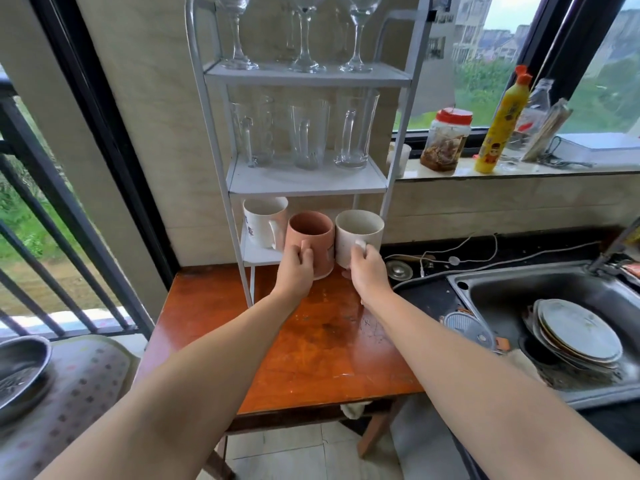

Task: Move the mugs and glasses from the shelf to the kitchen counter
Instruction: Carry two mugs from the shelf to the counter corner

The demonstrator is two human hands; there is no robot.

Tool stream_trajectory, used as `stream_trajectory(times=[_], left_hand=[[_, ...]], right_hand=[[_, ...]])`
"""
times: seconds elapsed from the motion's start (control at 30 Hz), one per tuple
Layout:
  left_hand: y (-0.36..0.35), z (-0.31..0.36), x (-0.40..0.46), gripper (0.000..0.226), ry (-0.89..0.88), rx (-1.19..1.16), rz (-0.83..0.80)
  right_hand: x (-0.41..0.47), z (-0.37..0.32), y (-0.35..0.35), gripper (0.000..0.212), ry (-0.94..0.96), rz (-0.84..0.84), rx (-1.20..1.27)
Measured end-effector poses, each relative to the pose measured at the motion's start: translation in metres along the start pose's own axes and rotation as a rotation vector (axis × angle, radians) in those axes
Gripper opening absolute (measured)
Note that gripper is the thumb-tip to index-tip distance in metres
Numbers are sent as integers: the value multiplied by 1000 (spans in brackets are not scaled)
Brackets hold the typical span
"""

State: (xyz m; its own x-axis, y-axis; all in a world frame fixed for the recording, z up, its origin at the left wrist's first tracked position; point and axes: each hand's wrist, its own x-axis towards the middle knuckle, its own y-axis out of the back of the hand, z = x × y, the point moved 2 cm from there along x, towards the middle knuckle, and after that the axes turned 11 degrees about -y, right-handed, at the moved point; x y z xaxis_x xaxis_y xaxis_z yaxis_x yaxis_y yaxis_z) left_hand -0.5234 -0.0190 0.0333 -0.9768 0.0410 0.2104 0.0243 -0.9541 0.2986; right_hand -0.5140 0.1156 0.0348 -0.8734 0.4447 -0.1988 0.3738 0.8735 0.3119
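Note:
A white metal shelf rack stands at the back of an orange wooden table. My left hand grips the handle of a pink mug. My right hand grips the handle of a cream mug. Both mugs are at the front edge of the bottom shelf, side by side and touching. A white printed mug stays behind them on the left. Three tall clear glasses stand on the middle shelf. Wine glasses stand on the top shelf.
A steel sink with stacked plates lies to the right on a dark counter. A jar and yellow bottle stand on the window sill. A metal bowl sits at the far left.

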Motion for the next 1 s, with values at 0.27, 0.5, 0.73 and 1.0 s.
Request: stream_trajectory(times=[0.27,0.5,0.73,1.0], left_hand=[[-17,29,-65,41,-5,55,25],[-79,65,-152,43,-10,8,-75],[-178,96,-221,35,-27,1,-345],[-300,153,-288,36,-160,-30,-688]], right_hand=[[-49,24,61,31,38,-17,10],[-106,75,157,32,24,118,33],[-157,139,281,33,-140,326,107],[-236,201,423,36,-297,703,193]])
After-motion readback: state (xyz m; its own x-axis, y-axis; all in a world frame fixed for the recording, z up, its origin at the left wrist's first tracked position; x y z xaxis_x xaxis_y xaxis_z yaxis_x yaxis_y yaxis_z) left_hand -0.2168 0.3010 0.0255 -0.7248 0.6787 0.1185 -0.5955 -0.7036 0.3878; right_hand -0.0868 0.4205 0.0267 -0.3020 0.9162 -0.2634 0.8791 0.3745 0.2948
